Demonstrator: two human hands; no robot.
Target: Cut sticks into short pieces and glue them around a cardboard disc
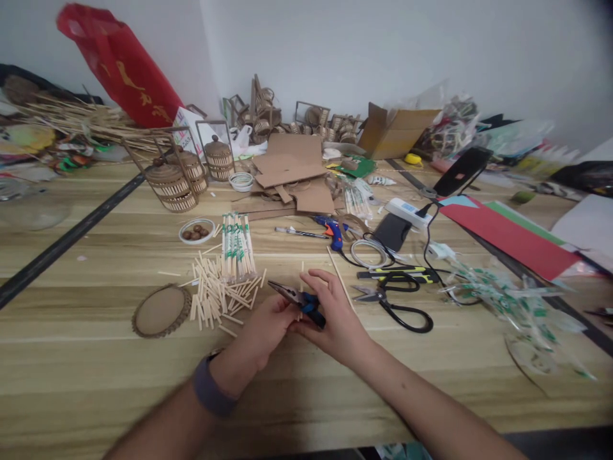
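My right hand (pixel 330 313) grips the blue handles of a pair of pliers (pixel 297 299), whose dark jaws point left. A thin wooden stick (pixel 302 273) stands up between my two hands. My left hand (pixel 265 326), with a grey band on its wrist, is closed beside the pliers; what its fingers pinch is hidden. Just left of my hands lies a heap of short cut wooden sticks (pixel 215 297), and beyond it a bundle of wrapped chopsticks (pixel 235 246). A round cardboard disc (pixel 161 311) lies further left.
Black scissors (pixel 397 306), a box cutter (pixel 397 273), a tape roll (pixel 368 252) and a blue glue gun (pixel 332 231) lie to the right. Small woven baskets (pixel 175 182), cardboard pieces (pixel 292 169), a bowl of nuts (pixel 196 231) and red paper (pixel 507 236) fill the back.
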